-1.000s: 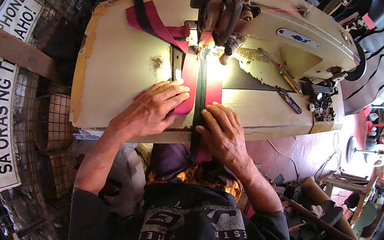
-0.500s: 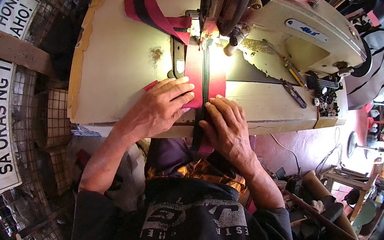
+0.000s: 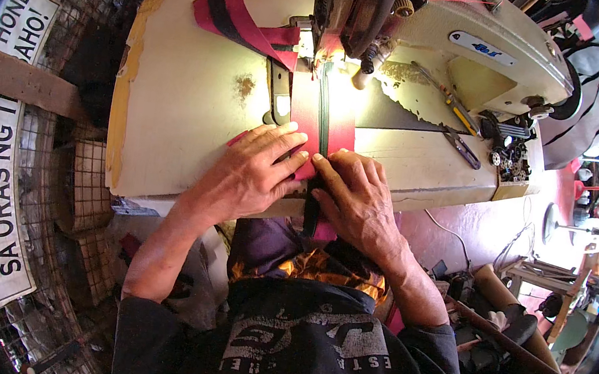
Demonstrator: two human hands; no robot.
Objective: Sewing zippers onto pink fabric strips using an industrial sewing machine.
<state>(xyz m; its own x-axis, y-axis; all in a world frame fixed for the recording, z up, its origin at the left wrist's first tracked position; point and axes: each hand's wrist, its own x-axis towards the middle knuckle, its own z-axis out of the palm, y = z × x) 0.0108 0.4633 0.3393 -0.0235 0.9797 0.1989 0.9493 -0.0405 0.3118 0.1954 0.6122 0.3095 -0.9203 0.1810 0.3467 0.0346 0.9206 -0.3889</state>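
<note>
Red fabric [image 3: 305,99] with a dark green zipper [image 3: 325,109] down it runs from the lit needle area of a sewing machine [image 3: 503,81] to beyond the near table edge. My left hand [image 3: 253,171] lies on the fabric left of the zipper, fingers slightly apart on top, thumb lower and partly hidden. My right hand [image 3: 357,201] rests on the right side, index fingertip touching the zipper, other fingers bent but apart. A red-and-black strip [image 3: 222,19] lies folded at the upper left.
The cream table [image 3: 163,83] carries a yellow screwdriver [image 3: 456,112], thread snips [image 3: 461,148] and a tray of small metal parts [image 3: 506,159] at right. A wire mesh [image 3: 84,192] with a sign stands at left. A fan [image 3: 554,223] and clutter fill the right.
My two hands have come closer together, the right index finger moving left onto the zipper. The view has shifted slightly, so the table sits higher in the picture.
</note>
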